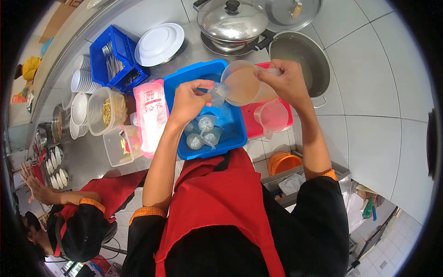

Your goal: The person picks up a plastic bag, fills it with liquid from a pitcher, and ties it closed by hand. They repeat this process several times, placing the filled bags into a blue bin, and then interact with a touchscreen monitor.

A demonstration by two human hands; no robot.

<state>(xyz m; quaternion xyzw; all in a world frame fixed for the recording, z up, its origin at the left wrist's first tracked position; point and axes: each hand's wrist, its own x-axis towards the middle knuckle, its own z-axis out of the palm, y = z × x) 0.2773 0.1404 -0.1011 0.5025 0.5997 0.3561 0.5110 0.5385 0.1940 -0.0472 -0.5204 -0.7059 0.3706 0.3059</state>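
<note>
My right hand [287, 82] grips the handle of a clear plastic measuring jug [241, 83] holding cloudy, pale brown liquid. The jug is tilted to the left, its spout at the mouth of a small clear plastic bag [217, 95]. My left hand [193, 99] pinches the rim of that bag between thumb and fingers. Both are over a blue plastic basin [234, 125]. Inside the basin lie several knotted bags of liquid [206, 123]. To the right, an empty-looking clear jug [271, 115] rests on a red tray [251, 130].
A lidded steel pot [232, 21] and a large open pot [300, 60] stand behind. On the left are white plates [159, 44], a blue cutlery box [108, 55], a pink-and-white plastic packet [151, 115] and food tubs [105, 111]. A co-worker [85, 226] stands at lower left.
</note>
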